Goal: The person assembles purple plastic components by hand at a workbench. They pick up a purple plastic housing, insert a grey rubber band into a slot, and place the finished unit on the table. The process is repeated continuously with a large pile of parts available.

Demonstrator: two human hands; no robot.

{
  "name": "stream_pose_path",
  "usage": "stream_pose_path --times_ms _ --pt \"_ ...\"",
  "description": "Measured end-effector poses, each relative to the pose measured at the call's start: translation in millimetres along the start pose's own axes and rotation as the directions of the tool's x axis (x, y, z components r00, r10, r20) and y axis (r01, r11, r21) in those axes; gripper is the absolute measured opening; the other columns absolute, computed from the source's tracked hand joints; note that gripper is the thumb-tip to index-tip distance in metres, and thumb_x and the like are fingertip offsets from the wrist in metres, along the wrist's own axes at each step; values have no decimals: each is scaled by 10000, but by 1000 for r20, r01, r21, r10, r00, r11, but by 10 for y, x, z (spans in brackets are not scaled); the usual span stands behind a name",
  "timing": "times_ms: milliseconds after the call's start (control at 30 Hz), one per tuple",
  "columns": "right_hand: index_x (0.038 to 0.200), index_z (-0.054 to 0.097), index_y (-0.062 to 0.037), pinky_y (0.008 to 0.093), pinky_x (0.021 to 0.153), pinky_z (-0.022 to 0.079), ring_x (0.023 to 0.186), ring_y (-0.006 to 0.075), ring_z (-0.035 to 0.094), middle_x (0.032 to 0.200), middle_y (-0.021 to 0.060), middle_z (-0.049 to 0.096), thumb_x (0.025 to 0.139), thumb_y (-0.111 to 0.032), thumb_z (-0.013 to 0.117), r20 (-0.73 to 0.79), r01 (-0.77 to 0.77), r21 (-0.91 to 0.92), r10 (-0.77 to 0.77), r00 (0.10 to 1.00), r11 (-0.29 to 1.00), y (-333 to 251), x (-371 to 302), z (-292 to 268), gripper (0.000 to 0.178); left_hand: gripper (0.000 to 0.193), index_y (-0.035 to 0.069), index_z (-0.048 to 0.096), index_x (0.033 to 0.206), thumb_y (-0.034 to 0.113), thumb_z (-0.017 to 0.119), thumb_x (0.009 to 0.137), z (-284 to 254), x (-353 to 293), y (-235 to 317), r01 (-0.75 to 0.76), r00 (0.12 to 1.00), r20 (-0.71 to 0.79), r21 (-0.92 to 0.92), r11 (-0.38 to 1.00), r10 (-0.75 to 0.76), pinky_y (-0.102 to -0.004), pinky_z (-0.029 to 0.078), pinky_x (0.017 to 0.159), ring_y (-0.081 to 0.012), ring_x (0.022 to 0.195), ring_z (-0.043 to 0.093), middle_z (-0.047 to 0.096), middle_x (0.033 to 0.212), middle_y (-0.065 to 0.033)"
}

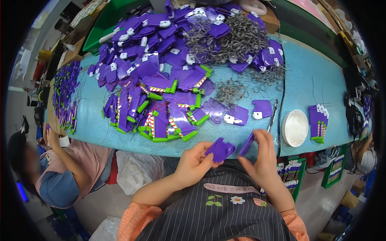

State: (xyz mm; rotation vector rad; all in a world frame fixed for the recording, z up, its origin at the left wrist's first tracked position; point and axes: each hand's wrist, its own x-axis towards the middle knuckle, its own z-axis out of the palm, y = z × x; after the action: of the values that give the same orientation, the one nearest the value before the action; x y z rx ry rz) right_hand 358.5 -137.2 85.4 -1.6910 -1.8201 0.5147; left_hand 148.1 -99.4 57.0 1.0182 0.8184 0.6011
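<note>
My left hand [194, 161] pinches a flat purple plastic shell [220, 150] with a notched edge, just off the table's near edge. Beside it, my right hand [263, 156] grips a second purple plastic piece [247, 143], seen almost edge-on. The two pieces are apart. Just beyond my hands lie a purple piece with a white corner [262, 109] and another one [236, 116]. To their right rests a thin pen-like tool [273, 114]. A heap of purple parts with green ends and red-white striped strips [161, 116] covers the table to the left.
A large pile of purple and white shells [157, 36] fills the back, with many wire rings [241, 38] on it. A white bowl [295, 128] and a few finished-looking purple-green pieces [319, 122] stand right of a black cable [282, 92]. Another person [76, 168] sits at left.
</note>
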Motion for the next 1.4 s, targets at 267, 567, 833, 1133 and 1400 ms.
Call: stream_pose_path --times_ms 267,567,833,1133,1400 --pt "1152 535 -33 355 722 474 880 270 552 1099 142 511 644 -113 740 90 501 -71 -495 864 862 -444 752 635 554 306 -39 387 1197 167 400 971 -303 -523 365 101 986 155 -222 970 -67 -313 538 722 -267 877 647 605 1034 -219" --pt "950 541 26 250 587 523 665 136 604 837 89 581 836 41 563 218 -273 906 196 956 323 -86 114 50 117 354 10 353 1285 157 402 968 -232 -276 167 -131 980 -192 -408 903 56 -379 493 873 -287 1042 586 517 1209 -212" --pt "952 531 18 259 670 539 794 171 656 914 133 643 855 0 592 613 -642 759 214 761 110 -105 -368 150 116 413 30 298 1311 280 357 986 199 109 244 -101 993 13 -423 901 118 -436 462 922 -326 1084 560 486 1245 -241" --pt "1126 544 27 299 874 458 983 157 594 1086 103 620 832 -5 630 697 -661 668 26 717 341 -26 -238 8 308 333 9 364 1236 217 403 979 210 16 123 -49 999 -3 -460 887 54 -343 491 870 -235 1023 598 538 1191 -182" --pt "1201 533 45 262 753 490 828 135 612 1026 111 646 922 -134 527 315 -416 812 293 903 408 -123 566 -4 331 329 4 426 1239 161 468 953 149 35 75 419 878 356 -249 873 -320 -319 523 804 -233 921 642 597 1090 -153"
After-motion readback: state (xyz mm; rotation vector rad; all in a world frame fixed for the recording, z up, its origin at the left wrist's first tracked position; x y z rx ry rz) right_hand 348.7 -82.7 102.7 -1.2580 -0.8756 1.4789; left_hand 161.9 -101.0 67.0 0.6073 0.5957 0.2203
